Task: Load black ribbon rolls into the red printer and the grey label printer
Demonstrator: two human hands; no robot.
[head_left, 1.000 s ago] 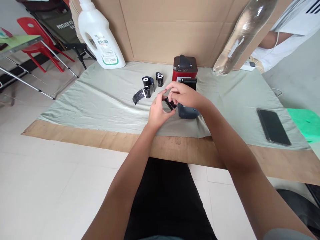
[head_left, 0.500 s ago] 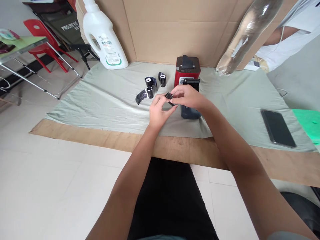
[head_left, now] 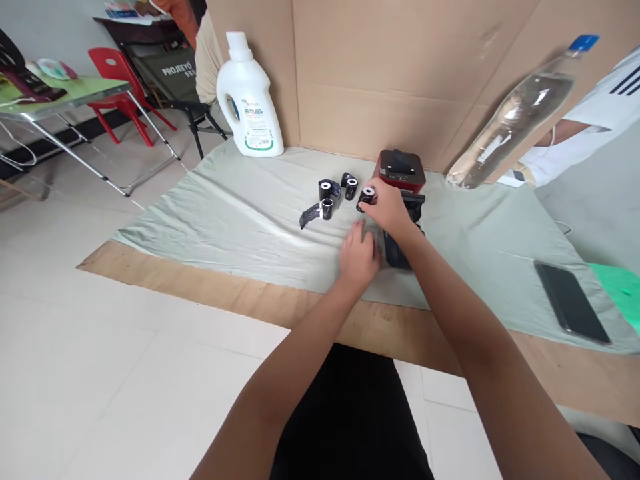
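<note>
Cardboard panel (head_left: 380, 60) behind a pale cloth (head_left: 240, 220) bearing a white jug (head_left: 253, 110), clear bottle (head_left: 525, 120), red-and-black machine (head_left: 400, 170), dark device (head_left: 395, 253) partly behind the right hand (head_left: 387, 208), three black rolls (head_left: 326, 190). Beyond the left hand (head_left: 360, 257), the right pinches a fourth roll (head_left: 367, 195) between thumb and fingers. The left rests loosely spread on the cloth.

The right hand (head_left: 390, 207) pinches a small black roll (head_left: 368, 195) in front of a red-and-black device (head_left: 401, 175); the left hand (head_left: 359, 256) rests on the worktop (head_left: 210, 277)'s cloth (head_left: 240, 217), beside a dark device (head_left: 397, 252). Three other black rolls (head_left: 351, 191) cluster leftward. Behind, a white jug (head_left: 254, 113) stands upright and a blue-capped bottle (head_left: 520, 123) tilts near cardboard (head_left: 380, 53).
</note>
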